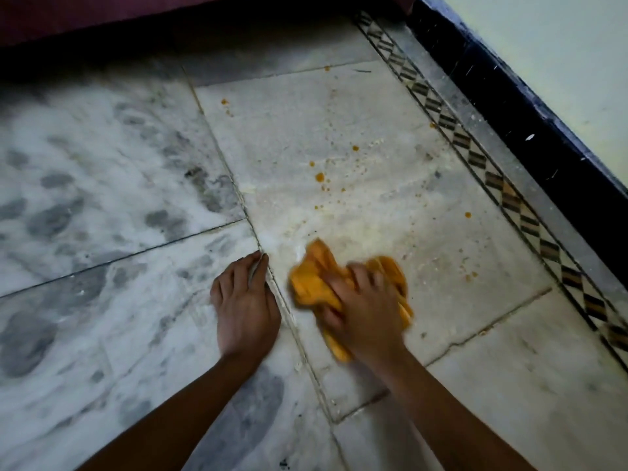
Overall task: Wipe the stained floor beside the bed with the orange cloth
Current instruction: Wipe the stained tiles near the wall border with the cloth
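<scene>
A crumpled orange cloth [314,283] lies pressed on a pale marble floor tile [441,239]. My right hand [363,304] is closed over it and looks motion-blurred. Orange stain drops [319,177] and fine specks are scattered over the tile beyond the cloth, toward the bed. My left hand [243,302] rests flat on the neighbouring grey-veined tile, fingers together, just left of the tile joint, holding nothing. The dark red bed edge [102,15] runs along the top of the view.
A patterned diamond border strip [475,158] and a dark blue skirting [503,107] run diagonally on the right under a pale wall [560,45]. Dark shadow lies under the bed. A crack crosses the tile at lower right.
</scene>
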Demonstrator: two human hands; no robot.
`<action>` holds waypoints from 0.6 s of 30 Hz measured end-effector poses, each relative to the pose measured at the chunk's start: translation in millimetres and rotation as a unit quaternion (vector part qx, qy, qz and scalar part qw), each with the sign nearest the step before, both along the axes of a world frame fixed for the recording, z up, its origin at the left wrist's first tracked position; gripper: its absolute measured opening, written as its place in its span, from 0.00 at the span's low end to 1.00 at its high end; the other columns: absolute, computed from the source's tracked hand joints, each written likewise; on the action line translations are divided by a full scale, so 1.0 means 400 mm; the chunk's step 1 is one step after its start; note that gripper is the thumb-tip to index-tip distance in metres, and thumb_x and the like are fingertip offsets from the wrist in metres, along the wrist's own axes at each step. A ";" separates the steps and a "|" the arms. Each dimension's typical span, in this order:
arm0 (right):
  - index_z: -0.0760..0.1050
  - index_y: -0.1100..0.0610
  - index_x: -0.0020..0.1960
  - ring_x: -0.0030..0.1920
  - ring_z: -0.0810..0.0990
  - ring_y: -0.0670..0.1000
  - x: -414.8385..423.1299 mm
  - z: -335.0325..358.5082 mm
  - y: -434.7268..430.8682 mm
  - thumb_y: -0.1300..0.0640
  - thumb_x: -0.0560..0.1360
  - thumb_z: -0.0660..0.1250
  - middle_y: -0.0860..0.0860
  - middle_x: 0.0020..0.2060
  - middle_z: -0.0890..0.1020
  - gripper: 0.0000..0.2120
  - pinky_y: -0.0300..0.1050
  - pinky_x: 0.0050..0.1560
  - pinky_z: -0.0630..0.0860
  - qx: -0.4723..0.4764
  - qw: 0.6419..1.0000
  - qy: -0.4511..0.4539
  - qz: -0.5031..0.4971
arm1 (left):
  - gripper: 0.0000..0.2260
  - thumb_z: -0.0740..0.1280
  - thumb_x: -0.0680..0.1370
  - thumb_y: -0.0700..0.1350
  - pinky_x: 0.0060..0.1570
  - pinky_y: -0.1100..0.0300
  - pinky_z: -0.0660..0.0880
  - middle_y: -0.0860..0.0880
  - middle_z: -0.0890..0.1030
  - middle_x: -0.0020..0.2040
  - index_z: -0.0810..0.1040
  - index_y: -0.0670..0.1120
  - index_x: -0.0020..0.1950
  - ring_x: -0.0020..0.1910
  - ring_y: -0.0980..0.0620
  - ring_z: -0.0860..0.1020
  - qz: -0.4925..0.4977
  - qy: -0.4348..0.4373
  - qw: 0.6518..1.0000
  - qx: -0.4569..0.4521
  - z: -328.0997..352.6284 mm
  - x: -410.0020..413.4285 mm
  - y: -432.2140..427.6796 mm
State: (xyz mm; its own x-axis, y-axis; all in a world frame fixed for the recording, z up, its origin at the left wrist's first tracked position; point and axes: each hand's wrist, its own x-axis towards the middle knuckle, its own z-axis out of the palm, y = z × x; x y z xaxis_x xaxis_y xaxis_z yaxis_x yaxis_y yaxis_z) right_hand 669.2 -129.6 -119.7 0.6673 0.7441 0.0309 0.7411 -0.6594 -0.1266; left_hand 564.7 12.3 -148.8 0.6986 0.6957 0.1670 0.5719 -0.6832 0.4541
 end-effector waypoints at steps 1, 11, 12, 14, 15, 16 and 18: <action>0.75 0.49 0.61 0.50 0.76 0.63 -0.003 -0.005 -0.082 0.39 0.67 0.57 0.57 0.52 0.79 0.27 0.56 0.48 0.73 -0.012 1.000 -0.007 0.001 | 0.21 0.55 0.73 0.44 0.61 0.48 0.60 0.42 0.74 0.61 0.74 0.42 0.64 0.60 0.44 0.65 -0.003 0.002 1.000 0.003 -0.001 0.000 0.000; 0.68 0.54 0.65 0.58 0.70 0.63 0.276 0.022 0.181 0.45 0.76 0.58 0.61 0.60 0.72 0.21 0.55 0.58 0.65 -0.069 0.977 -0.001 -0.203 | 0.21 0.53 0.73 0.43 0.61 0.42 0.65 0.41 0.75 0.60 0.76 0.41 0.62 0.61 0.44 0.64 -0.016 -0.024 0.999 -0.015 -0.001 -0.005 -0.003; 0.69 0.53 0.63 0.58 0.70 0.62 0.235 0.015 0.222 0.45 0.76 0.58 0.60 0.60 0.72 0.19 0.55 0.57 0.65 -0.065 0.985 -0.004 -0.162 | 0.22 0.53 0.73 0.43 0.61 0.42 0.65 0.41 0.75 0.60 0.75 0.40 0.63 0.60 0.44 0.64 -0.012 -0.030 0.999 -0.024 -0.001 -0.003 -0.001; 0.71 0.50 0.60 0.57 0.70 0.62 0.123 0.004 0.229 0.45 0.74 0.60 0.57 0.58 0.72 0.18 0.56 0.56 0.66 -0.034 0.996 0.001 -0.078 | 0.23 0.52 0.72 0.43 0.62 0.42 0.64 0.41 0.75 0.60 0.73 0.40 0.65 0.60 0.45 0.64 -0.001 -0.038 0.998 -0.041 -0.001 -0.001 0.000; 0.72 0.49 0.60 0.55 0.71 0.62 0.072 0.004 0.192 0.45 0.72 0.60 0.57 0.56 0.73 0.18 0.56 0.54 0.67 -0.021 0.999 0.001 -0.044 | 0.24 0.52 0.72 0.42 0.62 0.42 0.63 0.41 0.74 0.60 0.72 0.40 0.66 0.60 0.45 0.64 0.001 -0.039 0.998 -0.044 -0.001 -0.001 0.001; 0.73 0.48 0.60 0.53 0.73 0.62 0.028 0.009 0.132 0.43 0.71 0.59 0.56 0.55 0.75 0.20 0.55 0.51 0.70 -0.007 1.000 0.003 -0.019 | 0.24 0.52 0.72 0.42 0.62 0.42 0.63 0.41 0.74 0.60 0.71 0.41 0.66 0.60 0.45 0.64 0.001 -0.039 0.998 -0.045 -0.002 -0.002 -0.001; 0.74 0.46 0.61 0.50 0.76 0.60 -0.025 0.009 -0.035 0.39 0.68 0.58 0.55 0.52 0.78 0.25 0.53 0.45 0.73 -0.014 1.000 0.008 0.017 | 0.23 0.53 0.72 0.41 0.62 0.42 0.63 0.41 0.74 0.60 0.72 0.40 0.66 0.60 0.45 0.63 -0.005 -0.037 0.998 -0.042 -0.004 -0.003 -0.001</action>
